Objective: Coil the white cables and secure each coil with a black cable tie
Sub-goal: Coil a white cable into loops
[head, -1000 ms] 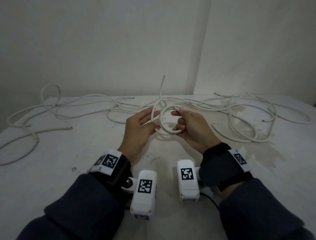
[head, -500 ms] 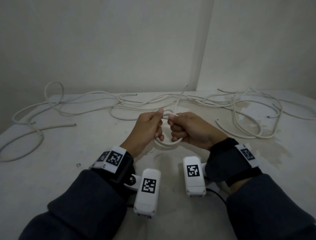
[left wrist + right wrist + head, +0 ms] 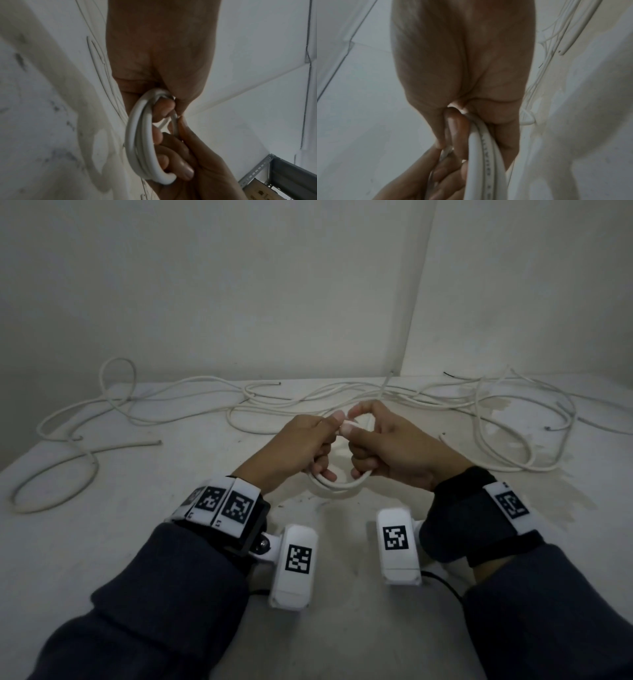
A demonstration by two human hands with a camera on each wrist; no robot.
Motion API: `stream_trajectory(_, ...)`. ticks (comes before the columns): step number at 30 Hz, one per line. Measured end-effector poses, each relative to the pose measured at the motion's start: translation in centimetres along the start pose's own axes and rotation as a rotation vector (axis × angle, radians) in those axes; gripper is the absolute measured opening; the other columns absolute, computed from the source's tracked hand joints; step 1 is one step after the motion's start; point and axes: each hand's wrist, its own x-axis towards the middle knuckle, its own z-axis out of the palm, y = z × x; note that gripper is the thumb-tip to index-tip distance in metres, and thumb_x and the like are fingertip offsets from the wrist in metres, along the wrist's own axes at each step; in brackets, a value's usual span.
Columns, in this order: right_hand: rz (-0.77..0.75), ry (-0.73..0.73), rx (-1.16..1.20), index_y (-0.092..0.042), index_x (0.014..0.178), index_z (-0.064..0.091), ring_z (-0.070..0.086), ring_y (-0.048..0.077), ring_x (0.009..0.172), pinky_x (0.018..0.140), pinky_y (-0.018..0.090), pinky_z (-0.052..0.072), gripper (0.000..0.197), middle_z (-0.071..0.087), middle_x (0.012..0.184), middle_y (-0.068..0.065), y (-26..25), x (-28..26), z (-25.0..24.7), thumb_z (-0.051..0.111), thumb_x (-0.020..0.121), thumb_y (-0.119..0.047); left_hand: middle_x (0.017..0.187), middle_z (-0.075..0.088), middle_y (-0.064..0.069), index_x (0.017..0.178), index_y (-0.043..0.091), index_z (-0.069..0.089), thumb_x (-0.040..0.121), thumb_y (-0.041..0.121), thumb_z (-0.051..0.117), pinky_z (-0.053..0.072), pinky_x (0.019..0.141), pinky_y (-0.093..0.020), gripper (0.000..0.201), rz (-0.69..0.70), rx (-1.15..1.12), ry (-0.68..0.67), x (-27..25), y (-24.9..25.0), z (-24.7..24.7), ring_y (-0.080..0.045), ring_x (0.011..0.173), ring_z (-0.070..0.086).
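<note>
A small coil of white cable (image 3: pixel 339 483) hangs between both hands above the middle of the table. My left hand (image 3: pixel 301 445) grips its left side with curled fingers. My right hand (image 3: pixel 383 445) grips its right side. Thumbs and forefingers of both hands meet at the coil's top and pinch the cable there (image 3: pixel 349 424). The left wrist view shows several turns of the coil (image 3: pixel 142 148) wrapped around the fingers. In the right wrist view the turns (image 3: pixel 486 155) run through the palm. A thin black tie (image 3: pixel 449 374) lies at the back right among loose cables.
Long loose white cables (image 3: pixel 191 392) sprawl across the back of the white table (image 3: pixel 102 542), with more loops (image 3: pixel 513 433) at the right. One cable end (image 3: pixel 150 442) lies at the left. Walls meet in a corner behind. A metal rack (image 3: pixel 283 175) stands off to the side.
The hands have come together: they held the coil apart with its free end sticking up, and now they pinch at the coil's top, with the free end no longer standing up.
</note>
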Motion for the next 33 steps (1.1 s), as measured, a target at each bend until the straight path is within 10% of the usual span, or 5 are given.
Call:
stream_trajectory(3,-0.057,-0.012,-0.053,-0.025,0.129,0.045,0.042,0.012,0.045,0.067,0.036,0.049,0.05,0.046,0.054,-0.002,0.3,0.2,-0.3,0.06,0.089,0.002,0.045,0.033,0.007,0.065,0.013,0.046,0.101,0.033,0.043,0.055,0.053,-0.033,0.041,0.061,0.064,0.034,0.1,0.0,0.2,-0.008,0.035,0.035)
stream_trajectory(6,-0.166,0.055,-0.252,-0.016,0.107,0.063,0.058,0.015,0.056,0.072,0.038,0.05,0.025,0.061,0.066,0.006,-0.1,0.1,-0.4,0.067,0.086,-0.003,0.04,0.04,0.008,0.062,0.026,0.053,0.1,0.035,0.044,0.054,0.055,-0.038,0.04,0.145,0.242,0.089,0.2,0.1,0.0,-0.011,0.034,0.047)
stream_trajectory(12,-0.257,0.472,-0.762,-0.048,0.072,0.065,0.045,0.012,0.099,0.088,0.032,0.035,0.023,0.05,0.096,-0.001,-0.5,0.4,-1.6,0.073,0.06,-0.066,0.052,0.051,0.005,0.08,0.011,0.063,0.098,0.036,0.045,0.043,0.041,-0.027,0.036,0.337,0.496,0.258,0.3,0.7,-0.7,-0.013,0.039,0.059)
stream_trajectory(20,-0.333,0.091,-0.083,-0.001,0.099,0.062,0.071,0.028,0.078,0.076,0.035,0.057,0.018,0.067,0.074,0.013,-0.8,0.3,0.5,0.055,0.096,-0.018,0.048,0.049,0.013,0.067,0.028,0.051,0.1,0.032,0.044,0.045,0.044,-0.035,0.034,0.426,0.319,0.448,0.4,0.7,-0.5,-0.008,0.036,0.051)
stream_trajectory(33,-0.13,-0.091,0.367,-0.011,0.079,0.048,0.038,0.01,0.048,0.069,0.025,0.052,0.029,0.033,0.051,-0.004,-0.4,0.5,1.8,0.033,0.103,-0.019,0.048,0.035,0.005,0.065,0.012,0.042,0.1,0.035,0.041,0.038,0.042,-0.021,0.043,0.261,-0.055,0.334,0.6,-0.1,-0.1,-0.008,0.04,0.034)
